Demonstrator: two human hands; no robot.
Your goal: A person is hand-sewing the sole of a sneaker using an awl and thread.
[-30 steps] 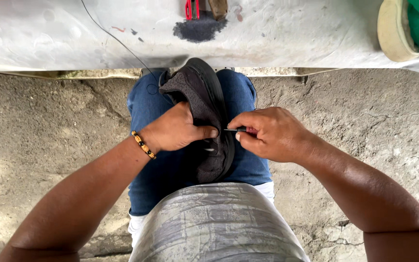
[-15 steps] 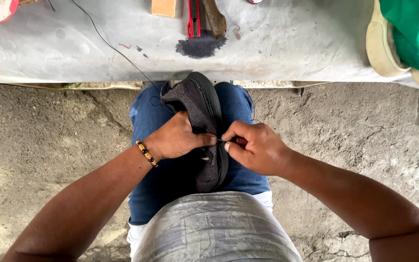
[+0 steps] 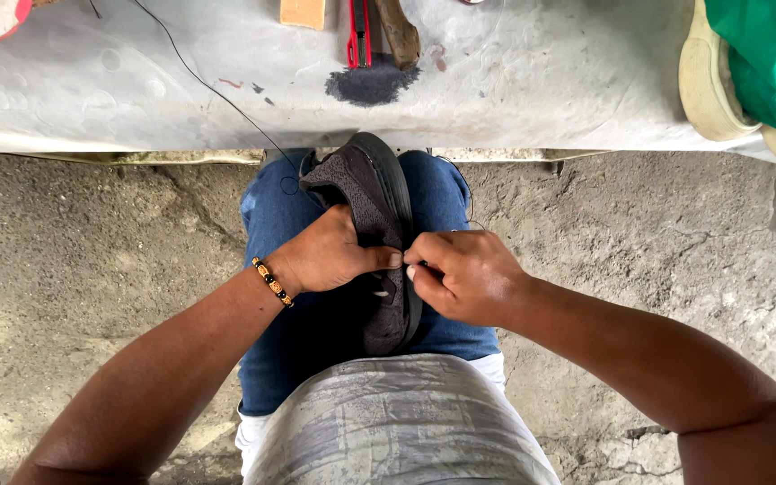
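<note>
A black shoe (image 3: 365,193) lies on my lap between my blue-jeaned knees, its toe pointing toward the bench. My left hand (image 3: 330,256), with a beaded bracelet at the wrist, grips the shoe's upper from the left side. My right hand (image 3: 464,274) is closed at the shoe's right edge by the sole, its fingertips pinched on something small that I cannot make out. A thin dark thread (image 3: 217,94) runs from the bench top down to the shoe.
A grey-white bench (image 3: 541,90) spans the top, bearing a dark stain (image 3: 372,85), a red tool (image 3: 357,36), a wooden block (image 3: 303,13) and a wooden handle. A pale shoe sole (image 3: 707,81) and green cloth (image 3: 770,54) sit at right. Rough concrete floor surrounds me.
My right hand has drawn in closer to the shoe's edge, meeting my left thumb. The view has tilted, so the bench fills more of the top.
</note>
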